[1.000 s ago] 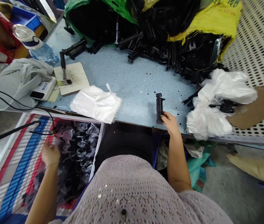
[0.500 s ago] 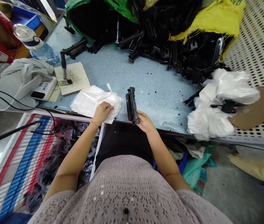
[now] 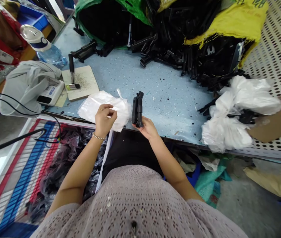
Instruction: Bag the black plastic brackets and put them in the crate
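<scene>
My right hand grips the lower end of a long black plastic part, which stands out over the table's front edge and points away from me. A stack of thin white plastic bags lies flat just left of it. Over the right half of this stack is my left hand, its fingers curled and the thumb brought to the fingertips. Whether a bag edge is pinched there cannot be made out.
Black parts spill from a green sack and a yellow sack at the back. A brush lies on a board at left, near a water bottle. Knotted white bags sit at right.
My left hand has shifted slightly left and lifted, its fingers curling more. The black part in my right hand has turned a little and come slightly nearer the bags.
</scene>
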Tool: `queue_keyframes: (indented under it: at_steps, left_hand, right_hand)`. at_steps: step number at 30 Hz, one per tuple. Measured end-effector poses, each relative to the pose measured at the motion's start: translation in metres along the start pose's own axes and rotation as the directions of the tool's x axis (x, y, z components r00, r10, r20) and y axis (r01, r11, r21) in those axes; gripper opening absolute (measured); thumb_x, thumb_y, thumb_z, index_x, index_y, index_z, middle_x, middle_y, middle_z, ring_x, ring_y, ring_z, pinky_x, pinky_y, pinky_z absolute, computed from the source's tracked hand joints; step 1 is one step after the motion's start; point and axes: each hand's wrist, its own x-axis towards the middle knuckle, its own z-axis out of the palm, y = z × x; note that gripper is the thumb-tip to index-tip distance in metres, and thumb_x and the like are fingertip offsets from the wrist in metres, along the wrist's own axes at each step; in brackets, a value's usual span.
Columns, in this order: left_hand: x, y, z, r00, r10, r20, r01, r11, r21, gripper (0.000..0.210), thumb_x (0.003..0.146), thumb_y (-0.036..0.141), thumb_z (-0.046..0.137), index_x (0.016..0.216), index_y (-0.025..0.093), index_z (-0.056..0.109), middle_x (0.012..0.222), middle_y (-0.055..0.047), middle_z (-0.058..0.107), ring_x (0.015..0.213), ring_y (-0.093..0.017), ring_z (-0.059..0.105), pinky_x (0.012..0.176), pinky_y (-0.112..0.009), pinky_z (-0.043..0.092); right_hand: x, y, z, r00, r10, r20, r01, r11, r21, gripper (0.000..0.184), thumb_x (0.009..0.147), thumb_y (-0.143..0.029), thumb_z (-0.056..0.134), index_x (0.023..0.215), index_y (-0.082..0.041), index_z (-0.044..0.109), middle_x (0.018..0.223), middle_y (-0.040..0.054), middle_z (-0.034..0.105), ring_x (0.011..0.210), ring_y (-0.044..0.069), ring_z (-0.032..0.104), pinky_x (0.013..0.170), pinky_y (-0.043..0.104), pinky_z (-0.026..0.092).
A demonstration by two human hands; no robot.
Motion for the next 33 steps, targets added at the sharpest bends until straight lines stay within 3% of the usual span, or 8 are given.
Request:
queue_keyframes:
  at_steps: [5, 10, 12, 14, 17, 21, 27, 33]
  left_hand:
    - [-0.001, -0.007, 0.008, 0.947, 0.199, 0.253, -0.242, 0.958, 0.153, 0.03, 0.085, 0.005, 0.051, 0.098, 0.019, 0.074, 0.133, -0.015, 0.066, 0.108, -0.027, 0.067, 0.102, -0.049, 0.055]
    - [0.002, -0.006, 0.01, 0.974, 0.123, 0.188, -0.14, 0.987, 0.075, 0.043, 0.086, 0.009, 0.05, 0.123, 0.015, 0.071, 0.131, -0.014, 0.068, 0.101, -0.022, 0.07, 0.098, -0.041, 0.059]
    - [0.001, -0.004, 0.01, 0.97, 0.115, 0.215, -0.121, 0.993, 0.013, 0.042, 0.087, 0.013, 0.053, 0.126, 0.015, 0.07, 0.134, -0.014, 0.067, 0.081, -0.015, 0.068, 0.086, -0.036, 0.061]
    - [0.0, -0.002, 0.01, 0.96, 0.128, 0.251, -0.12, 0.992, -0.048, 0.043, 0.087, 0.015, 0.056, 0.128, 0.015, 0.068, 0.136, -0.015, 0.065, 0.07, -0.01, 0.063, 0.076, -0.032, 0.061]
    - [-0.006, -0.003, 0.008, 0.949, 0.165, 0.27, -0.145, 0.985, -0.091, 0.048, 0.087, 0.015, 0.056, 0.134, 0.016, 0.065, 0.142, -0.017, 0.061, 0.069, -0.009, 0.062, 0.071, -0.03, 0.06]
    - [-0.019, -0.005, 0.001, 0.947, 0.212, 0.242, -0.222, 0.975, 0.011, 0.057, 0.092, 0.014, 0.05, 0.149, 0.019, 0.053, 0.151, -0.019, 0.054, 0.077, -0.012, 0.066, 0.082, -0.034, 0.062]
    - [-0.032, -0.003, -0.002, 0.95, 0.244, 0.197, -0.262, 0.962, 0.074, 0.051, 0.094, 0.009, 0.045, 0.143, 0.018, 0.056, 0.152, -0.018, 0.054, 0.096, -0.017, 0.071, 0.094, -0.038, 0.061]
    - [-0.033, -0.008, 0.005, 0.948, 0.201, 0.247, -0.258, 0.94, 0.222, 0.054, 0.089, 0.001, 0.04, 0.139, 0.007, 0.058, 0.149, -0.025, 0.054, 0.141, -0.034, 0.054, 0.116, -0.053, 0.049]
  right_hand:
    - [-0.006, 0.006, -0.008, 0.999, -0.009, -0.038, 0.009, 1.0, -0.001, 0.025, 0.069, -0.034, 0.09, 0.079, -0.019, 0.073, 0.079, 0.0036, 0.074, 0.077, 0.018, 0.071, 0.079, 0.036, 0.064]
    - [-0.032, -0.001, -0.022, 0.998, -0.064, 0.015, 0.064, 0.998, -0.02, 0.02, 0.076, -0.032, 0.085, 0.085, -0.021, 0.072, 0.078, 0.0008, 0.074, 0.075, 0.017, 0.072, 0.076, 0.032, 0.065]
    - [-0.049, -0.004, -0.028, 0.976, 0.096, 0.198, -0.094, 0.995, -0.02, 0.019, 0.083, -0.033, 0.078, 0.093, -0.017, 0.072, 0.081, 0.0044, 0.076, 0.072, 0.017, 0.073, 0.068, 0.027, 0.065]
    - [-0.059, -0.004, -0.029, 0.872, 0.333, 0.358, -0.347, 0.938, -0.025, 0.024, 0.093, -0.031, 0.064, 0.105, -0.012, 0.07, 0.084, 0.0083, 0.077, 0.071, 0.016, 0.074, 0.061, 0.024, 0.064]
    - [-0.057, 0.002, -0.021, 0.77, 0.51, 0.384, -0.586, 0.803, 0.107, 0.032, 0.102, -0.02, 0.04, 0.124, -0.009, 0.061, 0.091, 0.0086, 0.077, 0.077, 0.013, 0.075, 0.062, 0.018, 0.064]
    - [-0.043, 0.008, -0.007, 0.859, 0.448, 0.246, -0.51, 0.785, 0.351, 0.039, 0.105, -0.014, 0.026, 0.134, -0.011, 0.051, 0.09, 0.0062, 0.074, 0.08, 0.011, 0.074, 0.064, 0.017, 0.065]
    - [-0.046, 0.004, -0.003, 0.797, 0.513, 0.32, -0.598, 0.749, 0.287, 0.039, 0.104, -0.019, 0.033, 0.135, -0.004, 0.052, 0.088, 0.0083, 0.072, 0.077, 0.011, 0.071, 0.066, 0.013, 0.062]
    - [-0.045, 0.007, -0.009, 0.854, 0.43, 0.293, -0.498, 0.839, 0.218, 0.036, 0.102, -0.026, 0.044, 0.13, -0.011, 0.059, 0.094, 0.0064, 0.071, 0.084, 0.01, 0.066, 0.07, 0.012, 0.061]
